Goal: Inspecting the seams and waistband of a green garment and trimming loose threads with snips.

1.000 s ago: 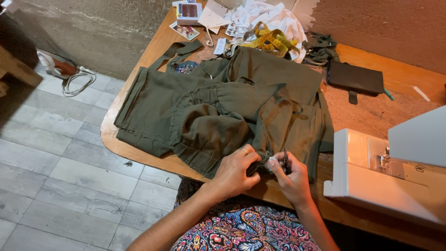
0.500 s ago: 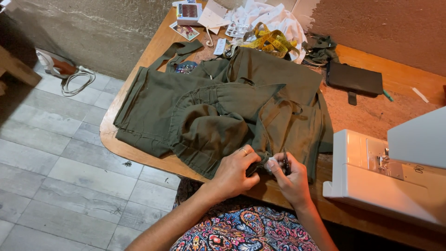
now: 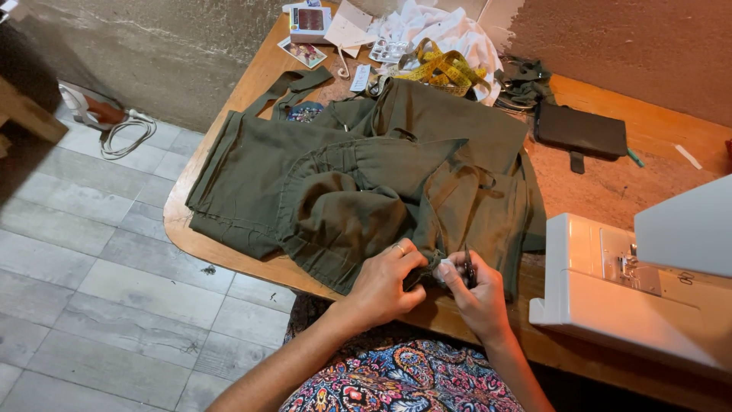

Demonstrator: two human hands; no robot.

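An olive green garment [image 3: 358,175] lies bunched and folded across a wooden table [image 3: 602,191]. My left hand [image 3: 385,284], with a ring on one finger, pinches the garment's near edge at the table's front. Right beside it, my right hand [image 3: 476,294] grips a small dark metal tool [image 3: 470,267], held upright against the same bit of fabric. The two hands almost touch. The tool's tip is hidden between the fingers and the cloth.
A white sewing machine [image 3: 648,282] stands at the right. A yellow measuring tape [image 3: 442,69], white cloth, cards, a small box and a black pouch [image 3: 581,131] lie at the back. Grey floor tiles and a white cable [image 3: 122,133] are on the left.
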